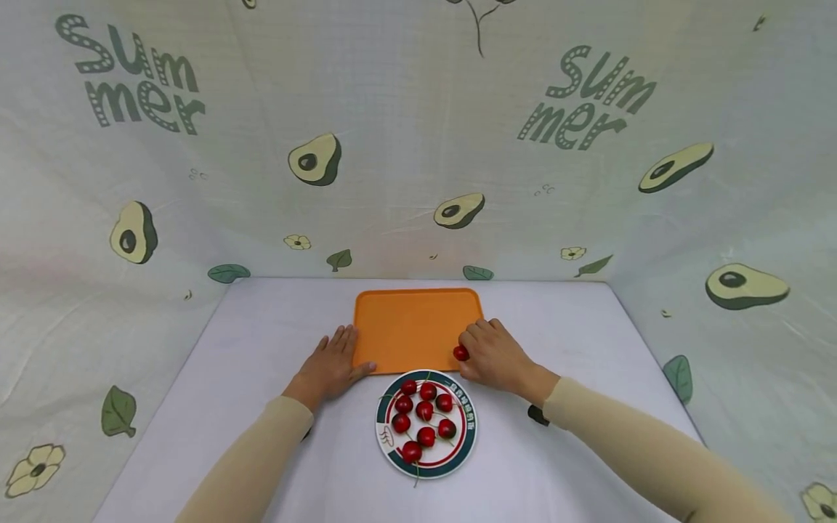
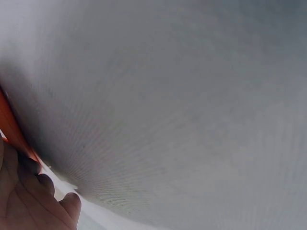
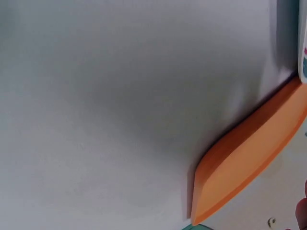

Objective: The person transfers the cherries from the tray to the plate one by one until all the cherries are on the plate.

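Right hand (image 1: 497,357) pinched a cherry (image 1: 461,353) over the orange tray (image 1: 418,319), best set down gently, while left hand (image 1: 333,367) lay flat, steadying.

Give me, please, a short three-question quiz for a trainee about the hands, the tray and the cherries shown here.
1. True or false: the right hand holds a cherry at the orange tray.
2. Where do the other cherries lie?
3. The left hand rests: A on the plate; B flat at the tray's left edge; C in the air.

Key: 1 true. 2 On the round plate in front of the tray. 3 B.
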Available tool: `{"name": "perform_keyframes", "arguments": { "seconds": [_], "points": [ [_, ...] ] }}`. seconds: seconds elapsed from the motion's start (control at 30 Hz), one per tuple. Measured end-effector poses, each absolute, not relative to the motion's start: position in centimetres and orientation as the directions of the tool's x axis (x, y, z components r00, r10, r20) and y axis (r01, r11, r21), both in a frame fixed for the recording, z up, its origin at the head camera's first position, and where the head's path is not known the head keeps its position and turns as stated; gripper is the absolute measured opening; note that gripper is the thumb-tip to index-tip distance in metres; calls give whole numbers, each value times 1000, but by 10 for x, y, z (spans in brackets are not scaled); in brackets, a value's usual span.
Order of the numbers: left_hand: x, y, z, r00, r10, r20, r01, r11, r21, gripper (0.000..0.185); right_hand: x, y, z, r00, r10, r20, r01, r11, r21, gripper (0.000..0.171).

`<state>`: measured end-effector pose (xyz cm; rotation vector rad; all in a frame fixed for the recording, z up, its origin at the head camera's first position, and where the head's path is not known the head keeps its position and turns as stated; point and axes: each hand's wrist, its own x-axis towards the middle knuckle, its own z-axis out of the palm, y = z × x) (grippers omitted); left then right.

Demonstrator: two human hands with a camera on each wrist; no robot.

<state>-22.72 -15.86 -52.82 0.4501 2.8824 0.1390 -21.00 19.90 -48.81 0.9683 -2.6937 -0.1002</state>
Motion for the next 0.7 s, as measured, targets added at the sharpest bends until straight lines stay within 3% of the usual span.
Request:
{"name": "perform_keyframes", "arguments": {
  "seconds": [0.47, 0.7],
  "points": [
    [-229, -160, -531, -932, 295, -210, 274, 954, 126, 101, -176, 188, -505, -691, -708, 146, -688, 706, 171, 40],
    [-228, -158, -531, -928, 299, -221, 276, 952, 130, 103, -174, 184, -507, -653, -735, 182, -713, 678, 180, 39]
  ]
}}
